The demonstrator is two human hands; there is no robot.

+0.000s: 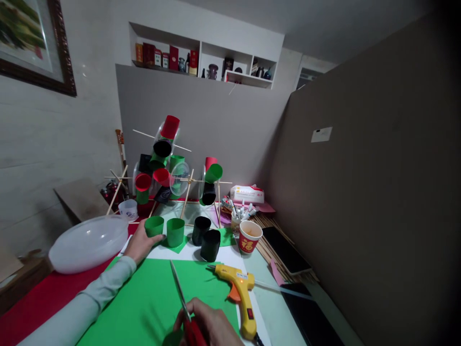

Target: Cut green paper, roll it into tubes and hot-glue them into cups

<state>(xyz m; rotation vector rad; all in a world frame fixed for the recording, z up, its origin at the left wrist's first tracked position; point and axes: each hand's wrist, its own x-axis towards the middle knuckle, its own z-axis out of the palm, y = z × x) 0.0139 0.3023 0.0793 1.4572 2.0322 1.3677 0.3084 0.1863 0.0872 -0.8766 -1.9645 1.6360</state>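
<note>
Scissors [182, 300] sit in the right hand [207, 324], whose fingers are curled shut around the red handles, so the closed blades point up and away over the green paper sheet [144, 298] without cutting into it. Just right of those fingers a yellow glue gun [239, 293] rests on its stand with the nozzle raised clear of the paper, probably to keep hot glue off the bench [266, 302]. Farther out, the left hand [142, 242] reaches forward, its fingers wrapped around a green paper cup [154, 226], pinching its near side to steady it upright. Beside that cup, to the right of the fingers, stand another green cup [175, 232] and two black cups [206, 238], lined up in a row. Beyond them rises a stick frame [169, 173] carrying red, green and black cups, and left of the fingers lies a white plastic lid [89, 242].
</note>
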